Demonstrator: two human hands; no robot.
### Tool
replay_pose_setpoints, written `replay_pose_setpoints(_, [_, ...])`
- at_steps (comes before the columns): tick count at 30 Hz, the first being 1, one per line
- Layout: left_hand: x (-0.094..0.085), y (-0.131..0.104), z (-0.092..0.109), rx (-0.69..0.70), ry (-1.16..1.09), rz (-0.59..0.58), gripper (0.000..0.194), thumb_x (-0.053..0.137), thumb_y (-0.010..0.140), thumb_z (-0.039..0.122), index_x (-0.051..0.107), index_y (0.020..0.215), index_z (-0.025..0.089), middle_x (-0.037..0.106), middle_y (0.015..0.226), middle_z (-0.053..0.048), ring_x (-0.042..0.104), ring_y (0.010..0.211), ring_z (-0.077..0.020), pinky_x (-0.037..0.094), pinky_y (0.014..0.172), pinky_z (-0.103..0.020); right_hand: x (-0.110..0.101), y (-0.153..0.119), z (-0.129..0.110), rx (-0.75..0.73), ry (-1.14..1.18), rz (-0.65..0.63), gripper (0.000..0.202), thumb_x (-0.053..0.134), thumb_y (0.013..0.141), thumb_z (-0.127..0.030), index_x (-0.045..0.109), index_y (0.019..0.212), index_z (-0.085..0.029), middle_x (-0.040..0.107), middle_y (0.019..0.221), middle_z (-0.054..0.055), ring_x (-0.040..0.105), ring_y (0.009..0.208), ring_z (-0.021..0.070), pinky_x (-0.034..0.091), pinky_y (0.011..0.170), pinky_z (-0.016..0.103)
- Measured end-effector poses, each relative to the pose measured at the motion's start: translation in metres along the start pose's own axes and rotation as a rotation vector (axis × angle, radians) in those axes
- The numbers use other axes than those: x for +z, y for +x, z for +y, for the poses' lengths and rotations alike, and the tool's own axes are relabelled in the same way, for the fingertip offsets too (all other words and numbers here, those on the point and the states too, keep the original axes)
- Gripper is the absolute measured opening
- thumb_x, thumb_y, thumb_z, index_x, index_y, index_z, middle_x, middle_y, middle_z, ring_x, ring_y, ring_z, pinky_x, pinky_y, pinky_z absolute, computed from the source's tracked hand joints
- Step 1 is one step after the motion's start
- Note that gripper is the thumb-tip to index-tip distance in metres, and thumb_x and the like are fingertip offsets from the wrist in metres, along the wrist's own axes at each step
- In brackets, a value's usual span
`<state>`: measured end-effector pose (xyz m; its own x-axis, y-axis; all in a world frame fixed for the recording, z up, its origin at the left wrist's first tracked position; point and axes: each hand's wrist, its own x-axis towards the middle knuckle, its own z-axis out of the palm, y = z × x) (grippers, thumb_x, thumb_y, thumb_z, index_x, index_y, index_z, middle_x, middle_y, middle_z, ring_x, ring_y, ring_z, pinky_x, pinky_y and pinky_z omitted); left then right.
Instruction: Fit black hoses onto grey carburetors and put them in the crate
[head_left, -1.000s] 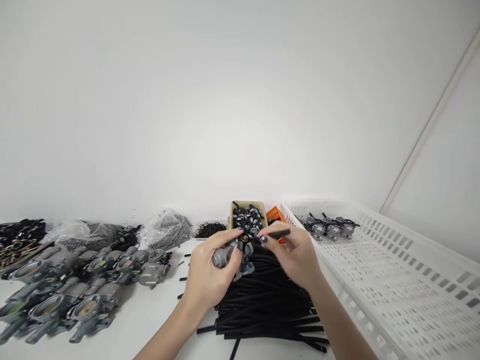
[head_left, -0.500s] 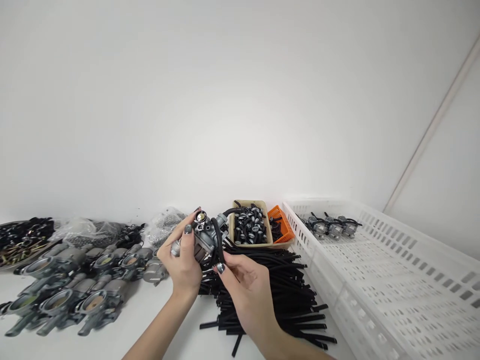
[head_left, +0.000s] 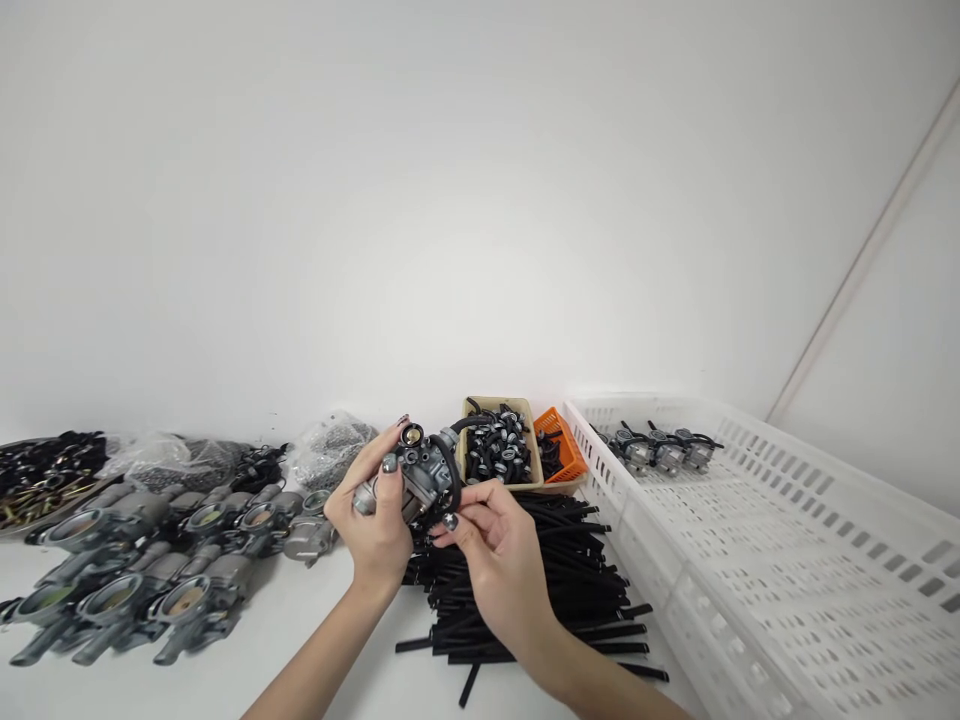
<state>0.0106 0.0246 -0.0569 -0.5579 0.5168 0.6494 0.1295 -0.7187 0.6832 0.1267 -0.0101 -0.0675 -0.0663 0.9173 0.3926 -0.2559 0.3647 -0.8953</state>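
Note:
My left hand [head_left: 377,520] is wrapped round a grey metal carburetor [head_left: 421,474], thumb on the near side, and holds it above the table. A black rubber hose [head_left: 453,468] curves down the carburetor's right side. At the lower end of that hose, my right hand [head_left: 499,555] pinches with thumb and forefinger; the fingers partly hide the hose end. Beneath the hands lies a pile of black hoses [head_left: 540,610].
Several carburetors [head_left: 120,600] stand in rows at left. Behind them are bagged small parts [head_left: 330,450] and a tray of fittings [head_left: 45,480]. A cream basket [head_left: 537,470] and an orange basket [head_left: 576,462] hold black parts. The white crate [head_left: 795,540] at right contains several finished-looking carburetors [head_left: 666,452].
Both hands and the carburetor have shifted slightly right. The hose now bends more closely round the carburetor's side, with its lower end brought in underneath by my right fingers.

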Motion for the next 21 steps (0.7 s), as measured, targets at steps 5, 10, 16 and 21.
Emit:
replay_pose_setpoints(5, [0.002, -0.006, 0.003, 0.057, -0.005, 0.014, 0.024, 0.062, 0.09, 0.035, 0.08, 0.102, 0.025, 0.077, 0.113, -0.005, 0.068, 0.115, -0.0279, 0.048, 0.106, -0.041, 0.004, -0.001, 0.013, -0.041, -0.034, 0.024, 0.008, 0.065, 0.083, -0.023, 0.059, 0.086, -0.022, 0.069, 0.078, 0.003, 0.07, 0.068, 0.0188, 0.059, 0.068, 0.033])
replay_pose_setpoints(10, [0.002, -0.007, 0.004, 0.082, -0.021, 0.021, 0.023, 0.062, 0.091, 0.032, 0.08, 0.104, 0.026, 0.077, 0.114, -0.004, 0.068, 0.115, -0.0266, 0.048, 0.106, -0.041, 0.001, 0.0, 0.016, -0.153, -0.388, 0.068, 0.007, 0.062, 0.078, -0.016, 0.059, 0.074, -0.021, 0.063, 0.076, 0.003, 0.055, 0.068, 0.0172, 0.047, 0.065, 0.032])
replay_pose_setpoints(16, [0.0, -0.004, -0.001, 0.021, -0.012, 0.046, 0.033, 0.061, 0.09, 0.042, 0.08, 0.105, 0.02, 0.078, 0.112, -0.009, 0.071, 0.107, -0.0296, 0.055, 0.098, -0.043, 0.004, -0.003, 0.014, -0.174, -0.203, 0.062, 0.018, 0.066, 0.076, -0.014, 0.054, 0.083, -0.025, 0.057, 0.091, 0.001, 0.057, 0.086, 0.0178, 0.048, 0.076, 0.032])
replay_pose_setpoints(21, [-0.001, -0.009, -0.001, -0.135, -0.069, -0.001, 0.04, 0.059, 0.089, 0.049, 0.078, 0.109, 0.019, 0.076, 0.117, -0.01, 0.071, 0.109, -0.031, 0.057, 0.096, -0.043, 0.004, 0.008, 0.001, 0.089, 0.265, 0.024, 0.069, 0.085, 0.069, -0.03, 0.048, 0.127, -0.032, 0.064, 0.123, 0.004, 0.065, 0.11, 0.0229, 0.055, 0.093, 0.039])
